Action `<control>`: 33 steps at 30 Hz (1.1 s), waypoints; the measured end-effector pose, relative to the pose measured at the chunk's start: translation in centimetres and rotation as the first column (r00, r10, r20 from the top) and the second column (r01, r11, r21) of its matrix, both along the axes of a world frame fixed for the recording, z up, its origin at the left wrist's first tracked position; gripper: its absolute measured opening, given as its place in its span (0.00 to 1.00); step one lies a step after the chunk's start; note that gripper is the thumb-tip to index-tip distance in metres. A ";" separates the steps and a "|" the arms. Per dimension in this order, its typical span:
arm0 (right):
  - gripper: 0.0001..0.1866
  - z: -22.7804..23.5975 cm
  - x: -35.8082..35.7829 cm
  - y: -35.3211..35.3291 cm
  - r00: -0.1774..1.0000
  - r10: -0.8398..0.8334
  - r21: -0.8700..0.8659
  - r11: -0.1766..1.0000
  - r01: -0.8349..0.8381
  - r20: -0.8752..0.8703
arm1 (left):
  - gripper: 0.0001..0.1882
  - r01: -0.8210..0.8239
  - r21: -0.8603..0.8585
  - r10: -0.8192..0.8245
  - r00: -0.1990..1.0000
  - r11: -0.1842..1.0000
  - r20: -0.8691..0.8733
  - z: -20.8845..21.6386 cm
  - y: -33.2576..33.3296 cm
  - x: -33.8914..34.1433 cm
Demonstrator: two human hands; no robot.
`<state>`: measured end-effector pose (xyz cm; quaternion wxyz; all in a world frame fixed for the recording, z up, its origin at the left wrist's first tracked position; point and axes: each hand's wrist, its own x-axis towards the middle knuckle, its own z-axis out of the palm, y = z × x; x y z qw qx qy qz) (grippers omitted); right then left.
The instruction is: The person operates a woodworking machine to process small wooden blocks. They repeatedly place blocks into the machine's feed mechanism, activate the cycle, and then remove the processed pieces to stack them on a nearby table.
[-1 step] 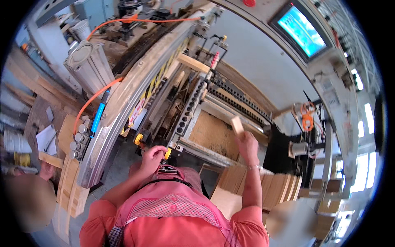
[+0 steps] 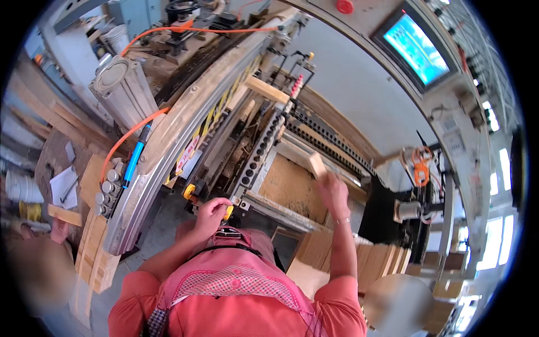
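Observation:
My left hand [image 2: 211,218] is closed at the machine's near corner, its fingertips pressed against a yellow knob [image 2: 229,213] that they partly cover. In my right hand [image 2: 335,197] I grip a short pale wood block [image 2: 318,166], held up over the sawdust-covered bed [image 2: 292,181] of the machine. A row of round black holes lines the metal rail [image 2: 255,155] left of that bed. Farther off, another wood piece [image 2: 265,89] lies across the rails.
Stacked wood boards [image 2: 317,247] stand by my right forearm. At far left, another person's hand [image 2: 59,230] holds a wood strip [image 2: 64,215]. A lit screen [image 2: 416,48] hangs at upper right. An orange hose [image 2: 135,127] and a blue pen-like tool [image 2: 136,157] are at left.
My right hand has shifted slightly left and away from me with the wood block. My left hand stays at the knob. The other person's wood strip has moved a little.

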<state>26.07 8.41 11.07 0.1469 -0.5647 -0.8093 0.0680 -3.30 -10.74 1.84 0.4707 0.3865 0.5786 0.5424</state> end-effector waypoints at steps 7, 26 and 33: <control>0.20 -1.6 -15.8 21.0 0.918 0.333 0.083 0.930 -0.357 0.214 | 0.10 -0.207 0.115 0.229 0.945 0.972 -0.234 -1.2 5.7 4.1; 0.19 -7.3 -22.7 31.5 0.789 0.425 0.043 0.869 -0.492 0.443 | 0.10 -0.102 0.327 0.268 0.814 0.939 -0.515 -3.1 5.5 4.7; 0.14 -1.1 -17.5 22.9 0.846 0.359 0.103 0.898 -0.428 0.394 | 0.10 -0.057 0.319 0.223 0.830 0.946 -0.512 -4.0 5.0 4.6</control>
